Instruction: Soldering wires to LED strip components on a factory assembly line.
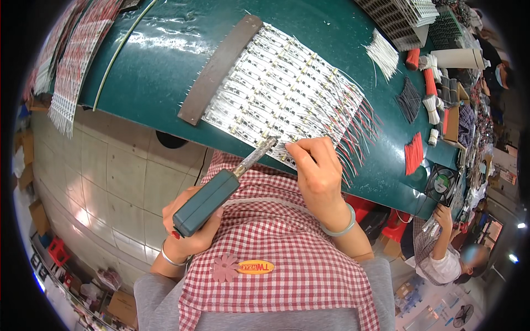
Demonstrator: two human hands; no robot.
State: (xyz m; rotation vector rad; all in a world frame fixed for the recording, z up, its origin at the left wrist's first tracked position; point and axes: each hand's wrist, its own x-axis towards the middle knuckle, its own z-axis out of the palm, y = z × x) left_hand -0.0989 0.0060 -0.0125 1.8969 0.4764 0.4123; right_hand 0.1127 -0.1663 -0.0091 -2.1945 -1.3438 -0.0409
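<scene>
My left hand (193, 223) is wrapped around the dark green body of a soldering gun (205, 203). Its metal barrel points up and right, and the tip lies at the near edge of a white panel of small circuit boards (270, 83). Close beside that tip, my right hand (319, 174) is closed in a pinch over the panel. What its fingers hold is too small to make out. Red and black wires (353, 132) stick out from the panel's right side. A brown bar (221, 69) lies along the panel's left edge.
The panel lies on a green table (160, 66). To the right are bundles of white wires (382, 54), black wires (408, 99) and red wires (413, 154), plus a small fan (441, 181). Wired panels (83, 60) hang over the left end. Another person (441, 259) sits at the lower right.
</scene>
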